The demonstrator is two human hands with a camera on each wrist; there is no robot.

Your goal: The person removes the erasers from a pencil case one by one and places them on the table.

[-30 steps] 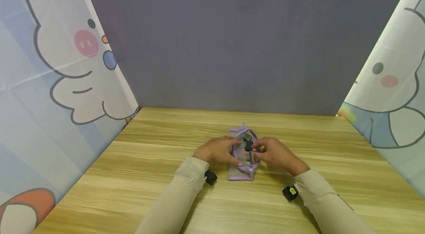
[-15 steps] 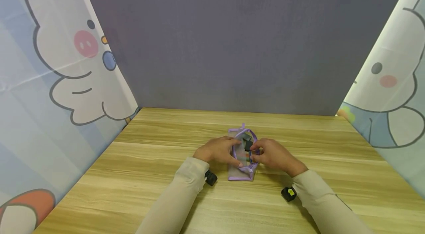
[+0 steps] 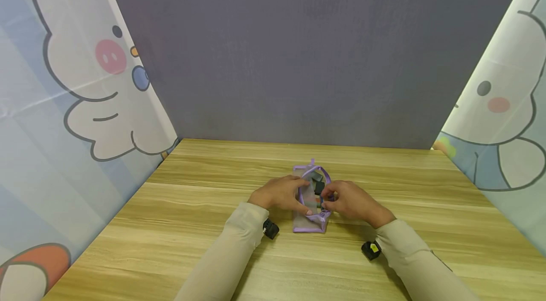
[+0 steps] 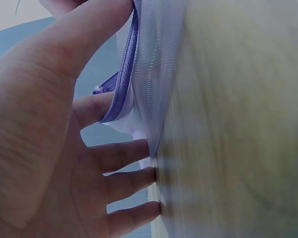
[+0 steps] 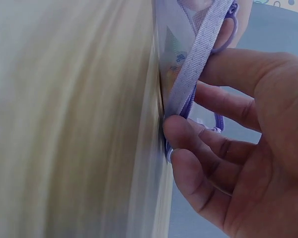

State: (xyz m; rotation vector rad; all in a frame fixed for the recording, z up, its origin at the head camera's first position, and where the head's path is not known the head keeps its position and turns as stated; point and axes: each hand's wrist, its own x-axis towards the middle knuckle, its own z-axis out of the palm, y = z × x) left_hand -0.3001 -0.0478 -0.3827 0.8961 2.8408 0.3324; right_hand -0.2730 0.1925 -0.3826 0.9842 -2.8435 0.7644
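Note:
A mesh pouch (image 3: 302, 223) with purple trim and a zipper (image 5: 193, 64) lies on the table, its mouth spread open. My left hand (image 3: 285, 193) holds its left rim, with thumb and index finger at the zipper edge; the other fingers (image 4: 131, 181) reach down to the tabletop. My right hand (image 3: 351, 201) reaches over the right rim, its thumb and index finger bent into the mouth beside a thin blue item (image 3: 322, 200). Their tips are hidden behind the rim in the right wrist view, so a grip cannot be confirmed. A black block (image 3: 319, 187) and a grey block (image 3: 316, 176) sit inside the pouch.
The wood-grain table (image 3: 204, 182) extends on all sides of the pouch. A dark grey panel (image 3: 298, 54) stands along its back edge. Cartoon-printed curtains (image 3: 77, 116) close off both sides. A black device (image 3: 270, 228) hangs at the left wrist, another (image 3: 372, 250) at the right.
My right hand has shifted slightly left, and its index finger has come down over the blue item, covering more of it. The left hand and the pouch have stayed in place.

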